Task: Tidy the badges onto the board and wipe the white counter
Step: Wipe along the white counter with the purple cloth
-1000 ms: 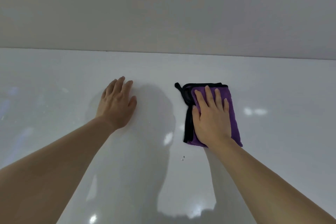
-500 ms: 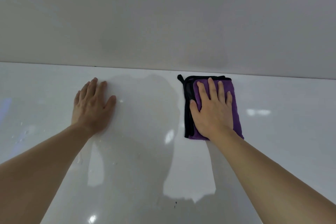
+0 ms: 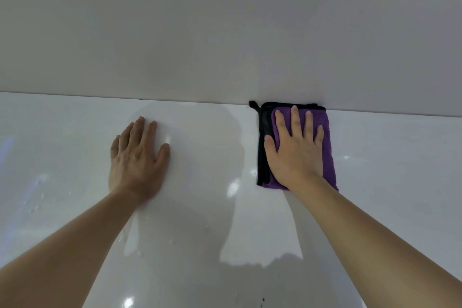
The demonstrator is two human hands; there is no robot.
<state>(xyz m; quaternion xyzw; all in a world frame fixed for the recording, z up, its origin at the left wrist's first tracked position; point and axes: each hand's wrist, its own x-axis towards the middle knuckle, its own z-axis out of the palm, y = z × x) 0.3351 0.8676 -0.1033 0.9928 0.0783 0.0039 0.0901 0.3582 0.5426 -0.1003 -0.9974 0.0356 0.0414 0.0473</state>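
Observation:
A folded purple cloth [image 3: 326,132] with black edging lies on the glossy white counter [image 3: 205,207], its far edge against the back wall. My right hand [image 3: 295,150] presses flat on the cloth with fingers spread and straight. My left hand [image 3: 136,157] rests flat on the bare counter to the left, fingers straight and pointing at the wall. No badges or board are in view.
A plain pale wall [image 3: 225,32] rises straight from the counter's back edge. Small water droplets [image 3: 37,197] speckle the counter at the left. A few tiny dark specks [image 3: 262,300] sit near the bottom edge. Bright light reflections dot the surface.
My right hand has pushed the cloth away from me until it reached the back wall. My left hand has slid left, then stayed flat on the counter.

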